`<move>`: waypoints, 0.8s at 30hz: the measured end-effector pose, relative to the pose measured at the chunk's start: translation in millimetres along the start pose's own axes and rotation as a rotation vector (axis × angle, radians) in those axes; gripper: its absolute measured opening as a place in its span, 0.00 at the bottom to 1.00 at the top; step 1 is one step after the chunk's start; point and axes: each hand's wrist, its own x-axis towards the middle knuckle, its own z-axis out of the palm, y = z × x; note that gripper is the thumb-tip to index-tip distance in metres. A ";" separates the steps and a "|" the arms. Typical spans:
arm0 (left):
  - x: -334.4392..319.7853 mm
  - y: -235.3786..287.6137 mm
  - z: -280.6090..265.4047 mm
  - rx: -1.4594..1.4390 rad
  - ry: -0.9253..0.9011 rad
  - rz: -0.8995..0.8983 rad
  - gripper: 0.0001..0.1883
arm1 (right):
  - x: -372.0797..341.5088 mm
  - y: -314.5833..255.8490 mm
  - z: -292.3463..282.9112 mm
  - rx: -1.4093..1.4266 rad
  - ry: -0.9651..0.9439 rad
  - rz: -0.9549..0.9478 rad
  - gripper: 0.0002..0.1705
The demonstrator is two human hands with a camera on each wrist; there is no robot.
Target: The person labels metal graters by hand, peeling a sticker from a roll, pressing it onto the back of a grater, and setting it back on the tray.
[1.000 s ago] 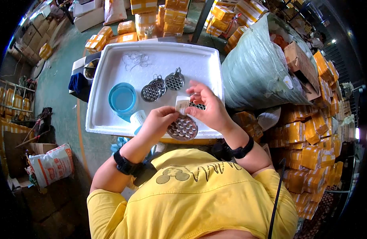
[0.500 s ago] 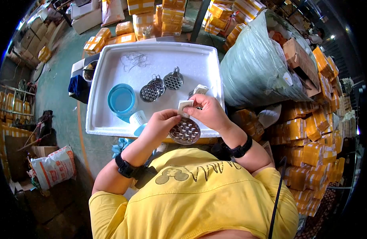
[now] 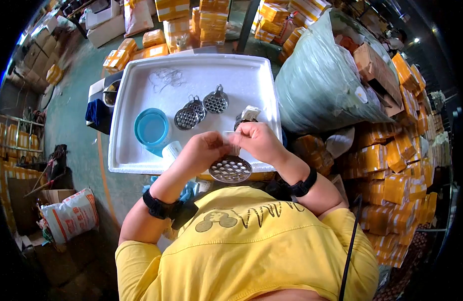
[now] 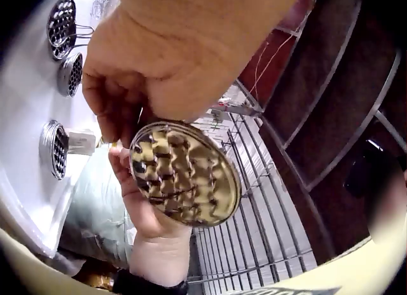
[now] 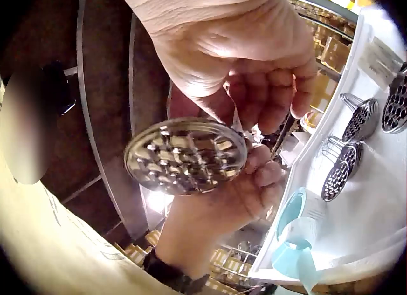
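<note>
In the head view, my left hand (image 3: 204, 149) holds a round perforated metal disc (image 3: 230, 170) near its upper edge, over the near rim of a white foam tray (image 3: 201, 57). My right hand (image 3: 262, 142) pinches a small white tag (image 3: 232, 134) just above the disc, and both hands' fingertips meet there. Curled fingers partly hide the tag and the disc's top. The left wrist view shows the disc (image 4: 184, 174) tilted, its wavy lattice facing the camera. A white paper edge (image 5: 233, 105) shows by the right fingers in the right wrist view.
Similar discs with wire loops (image 3: 215, 102) lie mid-tray; another stack (image 3: 238, 121) with a white tag sits beyond the right hand. A round teal container (image 3: 151, 127) and a white cylinder (image 3: 171, 150) stand left. A large green sack (image 3: 327, 75) adjoins the tray's right side.
My right fingers have closed in from a spread pose onto the white tag. The tag has tipped and is more hidden, and the disc's angle has changed slightly.
</note>
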 end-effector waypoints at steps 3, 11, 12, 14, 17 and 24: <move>1.5 -7.0 -0.2 0.074 0.012 -0.009 0.06 | 1.4 0.4 -0.6 0.019 0.002 -0.001 0.06; -0.6 -2.7 2.9 0.030 -0.003 -0.012 0.07 | 9.7 20.0 -4.8 -0.126 -0.008 0.025 0.08; -2.3 4.6 3.9 0.028 0.012 -0.036 0.07 | 8.7 17.9 -3.9 0.023 -0.007 0.041 0.08; -2.7 4.6 3.7 -0.039 0.057 -0.033 0.07 | 5.1 12.0 0.1 0.320 -0.006 0.070 0.07; 0.0 -8.8 0.7 -0.128 0.103 0.006 0.07 | 2.3 30.5 3.3 0.227 -0.123 0.044 0.08; 1.7 -20.0 -0.7 -0.039 0.164 0.110 0.07 | -3.9 31.4 6.3 -0.004 -0.094 0.086 0.04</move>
